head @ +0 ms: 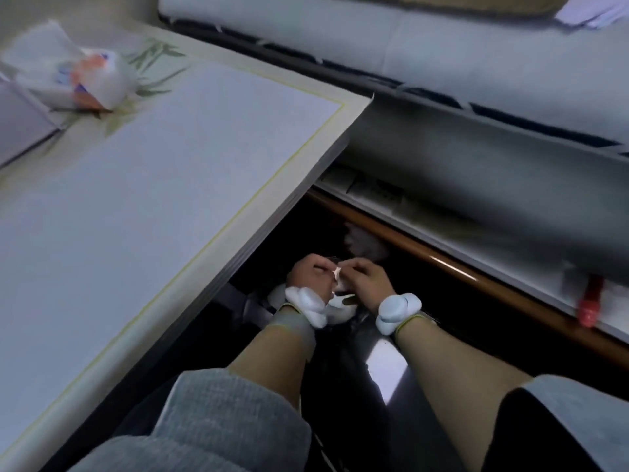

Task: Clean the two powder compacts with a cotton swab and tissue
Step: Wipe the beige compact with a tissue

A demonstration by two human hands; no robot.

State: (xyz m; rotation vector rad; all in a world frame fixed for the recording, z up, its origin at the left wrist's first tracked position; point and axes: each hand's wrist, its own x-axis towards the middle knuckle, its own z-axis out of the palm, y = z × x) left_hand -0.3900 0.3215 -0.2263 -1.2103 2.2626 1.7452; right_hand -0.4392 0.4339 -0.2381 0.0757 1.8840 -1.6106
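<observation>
Down below the desk [136,199] edge, in the dark gap beside it, the left hand [311,277] and right hand [366,281] met. Each grip was curled tight on a small white tissue [340,283] pinched between them. It looked crumpled, bunched and blurred.

The left hand [310,278] hides what it holds; the far packet [89,79] is blurred.

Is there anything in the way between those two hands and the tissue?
Nothing visible. The tissue sits right between the left hand and the right hand, which both seem to grip it, low beside the table. No compact shows clearly enough to make out.
</observation>
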